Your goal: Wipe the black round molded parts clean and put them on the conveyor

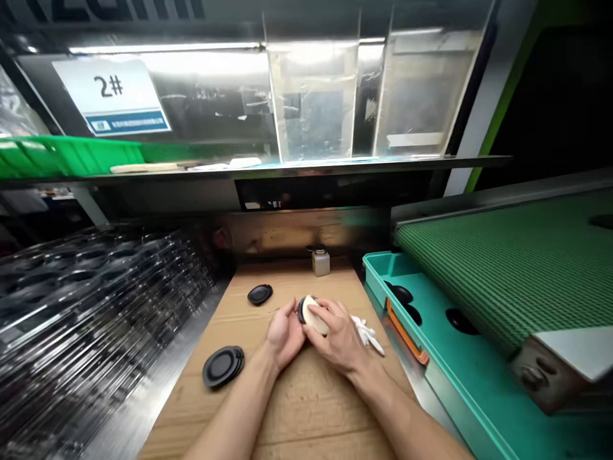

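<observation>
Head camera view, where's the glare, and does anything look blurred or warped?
In the head view, the strip light glares on the clear plastic bins; the stacked clear trays at left look streaky and soft; the wide lens seems to stretch the green conveyor belt at right.

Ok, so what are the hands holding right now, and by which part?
A round black disc: the left hand has its edge, and the right hand holds a cream-coloured piece against its face, fingers over the top.

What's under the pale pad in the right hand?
The pad sits against a black round disc. Only the disc's rim shows; the face beneath is covered by the pad and the right hand.
</observation>
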`<state>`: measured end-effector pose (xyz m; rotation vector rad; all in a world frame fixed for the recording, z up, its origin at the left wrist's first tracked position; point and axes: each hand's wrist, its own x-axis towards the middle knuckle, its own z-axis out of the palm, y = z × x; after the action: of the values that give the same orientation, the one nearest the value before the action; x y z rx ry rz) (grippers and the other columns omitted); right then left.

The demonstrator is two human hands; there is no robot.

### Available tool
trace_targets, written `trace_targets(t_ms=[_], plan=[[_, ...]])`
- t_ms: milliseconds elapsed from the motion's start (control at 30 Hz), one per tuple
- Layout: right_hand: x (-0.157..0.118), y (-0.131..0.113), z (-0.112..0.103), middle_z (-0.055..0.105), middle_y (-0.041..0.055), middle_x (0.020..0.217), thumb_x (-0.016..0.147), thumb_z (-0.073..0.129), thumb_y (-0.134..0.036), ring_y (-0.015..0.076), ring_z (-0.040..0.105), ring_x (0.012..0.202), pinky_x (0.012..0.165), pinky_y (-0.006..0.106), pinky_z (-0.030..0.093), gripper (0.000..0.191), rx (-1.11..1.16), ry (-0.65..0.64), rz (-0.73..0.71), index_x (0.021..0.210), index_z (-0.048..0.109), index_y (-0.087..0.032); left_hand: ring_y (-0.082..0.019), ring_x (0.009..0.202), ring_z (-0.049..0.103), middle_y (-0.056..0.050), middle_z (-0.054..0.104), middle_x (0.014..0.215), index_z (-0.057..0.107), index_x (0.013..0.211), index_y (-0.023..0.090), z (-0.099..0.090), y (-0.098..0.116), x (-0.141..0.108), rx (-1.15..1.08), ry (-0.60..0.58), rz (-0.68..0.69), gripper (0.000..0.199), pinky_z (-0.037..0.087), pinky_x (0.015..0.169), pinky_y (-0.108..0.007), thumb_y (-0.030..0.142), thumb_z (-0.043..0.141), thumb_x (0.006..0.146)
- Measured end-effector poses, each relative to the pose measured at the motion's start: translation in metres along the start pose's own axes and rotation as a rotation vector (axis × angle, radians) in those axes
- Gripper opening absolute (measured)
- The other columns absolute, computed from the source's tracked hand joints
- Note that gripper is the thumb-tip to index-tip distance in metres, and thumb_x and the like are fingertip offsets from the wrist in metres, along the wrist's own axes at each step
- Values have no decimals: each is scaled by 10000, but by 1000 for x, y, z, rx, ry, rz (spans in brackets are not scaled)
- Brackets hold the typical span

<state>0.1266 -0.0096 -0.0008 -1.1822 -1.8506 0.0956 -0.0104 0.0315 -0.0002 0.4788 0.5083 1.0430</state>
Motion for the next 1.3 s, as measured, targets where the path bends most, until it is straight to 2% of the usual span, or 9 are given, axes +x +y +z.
trace_targets(t_ms=[167,333,500,633,767,900,1000,1133,1300], plan=[[-7,-7,7,562,88,1128,859,553,-329,240,493,1002,871,369,441,363,-181,68,115,1210,604,-255,-210,977,642,-122,676,1033,624,1055,115,-1,-10,-1,-71,-42,-58,267,489,923,-353,264,452,916],[-11,-21,20,538,100,1145,891,477,-283,238,475,991,868,364,429,383,-279,-35,46,1264,555,-243,-211,991,642,-123,672,1053,605,1113,127,-2,-10,-2,-83,-39,-86,308,475,946,-354,290,418,930],[-4,-16,24,543,125,1113,907,446,-301,256,461,999,851,370,427,377,-353,-9,154,1254,561,-207,-207,986,644,-136,679,1041,591,1142,96,-4,-13,-1,-37,10,-40,327,484,938,-337,279,417,933],[-7,-18,22,536,120,1148,913,422,-295,255,462,986,850,382,416,372,-350,-88,114,1254,555,-227,-219,947,658,-148,686,1011,608,1103,93,-4,-15,0,-12,31,-47,330,514,888,-345,305,420,935],[-7,-19,21,545,140,1136,918,401,-280,270,454,1002,862,406,408,376,-368,-51,180,1249,558,-195,-213,915,665,-145,691,980,619,1046,94,-3,-16,-1,29,52,-16,294,532,853,-349,285,425,935],[-6,-21,19,543,135,1176,919,387,-266,278,451,1028,882,415,398,382,-365,-112,110,1265,538,-203,-215,937,659,-148,690,990,630,992,97,-3,-17,-2,31,59,-4,272,526,870,-339,292,451,926],[-6,-22,17,570,145,1102,924,374,-266,274,472,979,838,409,411,371,-413,-92,219,1239,554,-187,-214,939,659,-136,691,1002,625,984,108,-3,-17,-1,56,67,36,236,531,865,-352,274,470,920],[-8,-22,19,557,132,1147,910,408,-278,279,470,1019,854,405,407,359,-405,-130,149,1232,551,-210,-219,951,657,-156,685,1010,620,968,103,-3,-15,0,21,73,10,241,535,860,-347,279,462,922],[-5,-12,17,577,127,1096,897,451,-293,275,495,1022,849,396,415,342,-364,-84,277,1213,560,-219,-220,959,656,-147,683,1022,604,996,110,-4,-11,3,-26,120,61,238,543,849,-372,256,427,935]])
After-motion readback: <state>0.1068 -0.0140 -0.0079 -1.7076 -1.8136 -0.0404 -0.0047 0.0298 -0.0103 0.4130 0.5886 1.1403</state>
